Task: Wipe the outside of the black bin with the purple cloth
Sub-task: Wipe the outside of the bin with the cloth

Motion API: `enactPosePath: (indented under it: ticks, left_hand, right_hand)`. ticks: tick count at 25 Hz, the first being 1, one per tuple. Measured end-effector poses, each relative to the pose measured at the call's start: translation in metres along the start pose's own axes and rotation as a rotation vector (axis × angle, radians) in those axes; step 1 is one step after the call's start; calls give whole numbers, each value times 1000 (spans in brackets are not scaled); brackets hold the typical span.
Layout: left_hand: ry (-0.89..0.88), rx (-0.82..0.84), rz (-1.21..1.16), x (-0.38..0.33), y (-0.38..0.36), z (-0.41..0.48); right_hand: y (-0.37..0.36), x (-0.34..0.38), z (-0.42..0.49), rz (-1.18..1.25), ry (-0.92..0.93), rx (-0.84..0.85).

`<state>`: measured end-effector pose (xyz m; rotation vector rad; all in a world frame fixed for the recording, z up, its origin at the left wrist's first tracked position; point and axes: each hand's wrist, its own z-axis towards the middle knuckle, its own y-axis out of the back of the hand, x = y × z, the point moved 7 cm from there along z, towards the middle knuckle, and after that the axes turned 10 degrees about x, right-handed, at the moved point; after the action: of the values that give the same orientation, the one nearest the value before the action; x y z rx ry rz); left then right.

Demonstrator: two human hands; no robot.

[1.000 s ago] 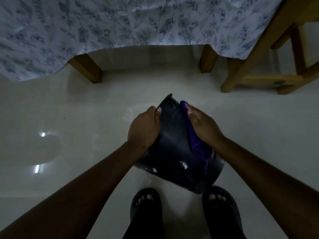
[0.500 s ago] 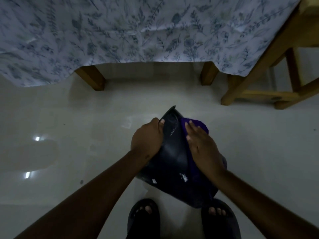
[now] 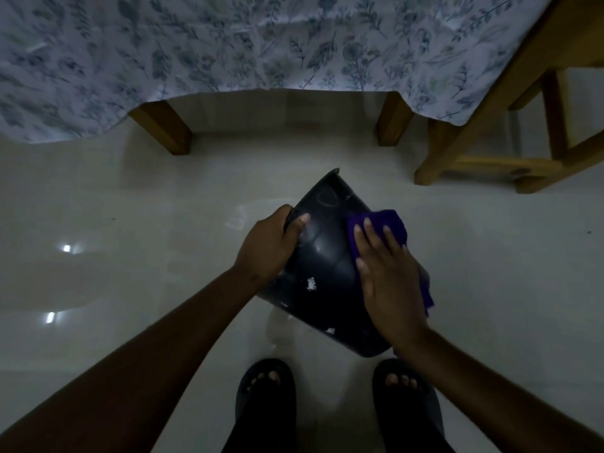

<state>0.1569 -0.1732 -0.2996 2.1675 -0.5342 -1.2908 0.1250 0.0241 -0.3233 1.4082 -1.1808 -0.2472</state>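
Observation:
The black bin (image 3: 327, 256) is tilted above the pale floor in front of my feet, its side wall facing me, with small white specks on it. My left hand (image 3: 266, 246) grips the bin's left edge, thumb on the outer wall. My right hand (image 3: 389, 273) lies flat with fingers spread, pressing the purple cloth (image 3: 382, 223) onto the bin's right side. Part of the cloth shows past my fingertips and a strip hangs out by my wrist; the rest is hidden under my palm.
A table with a leaf-patterned cloth (image 3: 261, 44) and wooden legs (image 3: 163, 129) stands ahead. A wooden chair frame (image 3: 490, 125) is at the right. My feet in dark sandals (image 3: 264, 387) stand just below the bin on the glossy floor (image 3: 130, 240).
My right hand has flattened and slid the purple cloth up and over the bin's right side. The bin has turned a little in my left hand, showing more of its wall.

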Motion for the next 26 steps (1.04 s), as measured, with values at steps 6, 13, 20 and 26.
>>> enactPosePath:
  ticks: [6, 13, 20, 26]
  left_hand:
    - [-29, 4, -37, -11, 1, 6]
    - [-12, -20, -8, 2, -1, 2]
    - [2, -6, -76, -1, -1, 5]
    - [-4, -5, -88, 3, -1, 6]
  right_hand:
    - [19, -37, 68, 198, -45, 65]
    - [-8, 26, 0, -187, 104, -1]
    - [17, -14, 29, 92, -136, -44]
    - [1, 37, 39, -63, 65, 3]
